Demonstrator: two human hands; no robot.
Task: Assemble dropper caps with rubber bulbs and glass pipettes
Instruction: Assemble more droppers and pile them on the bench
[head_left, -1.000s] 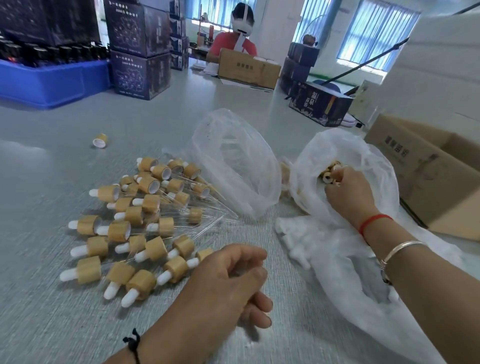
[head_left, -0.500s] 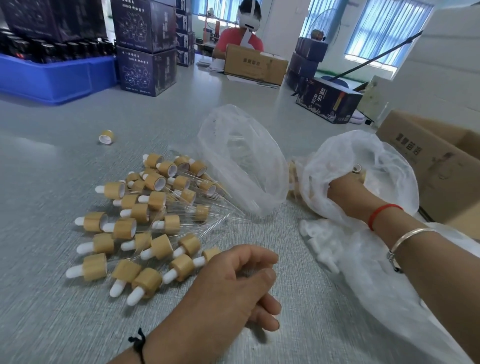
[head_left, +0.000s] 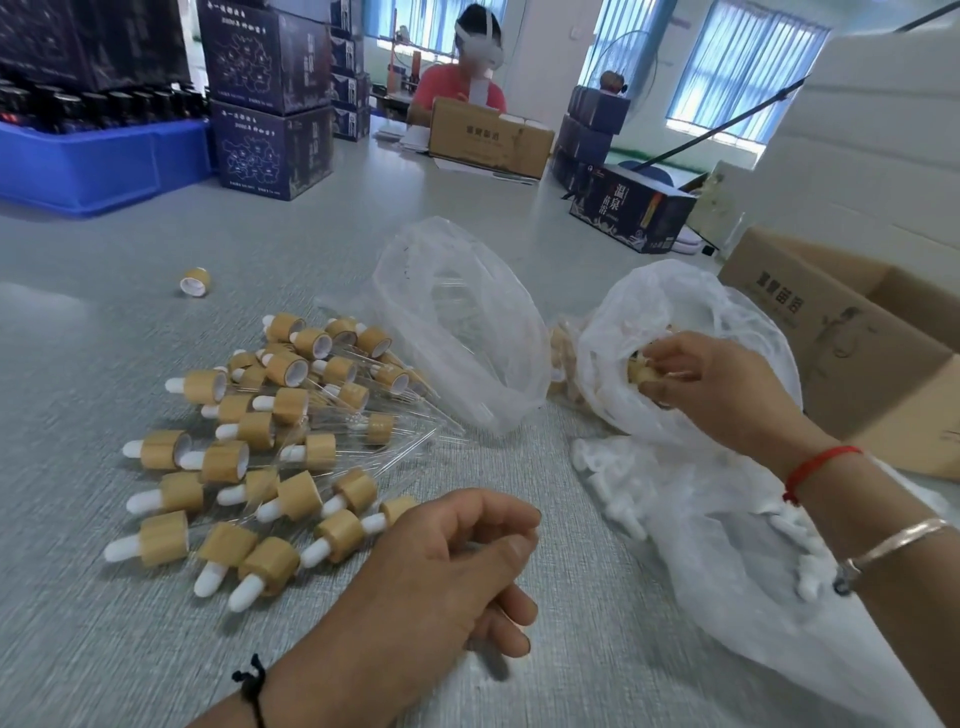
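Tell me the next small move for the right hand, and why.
Probably lift the right hand out of the white plastic bag toward the idle left hand: its fingers already pinch a tan wooden cap at the bag's mouth.

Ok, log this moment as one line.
right hand: picking caps from bag | left hand: idle on table | finished droppers: piled left

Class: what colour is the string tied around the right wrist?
Red, seen in the head view: the string sits above a metal bangle.
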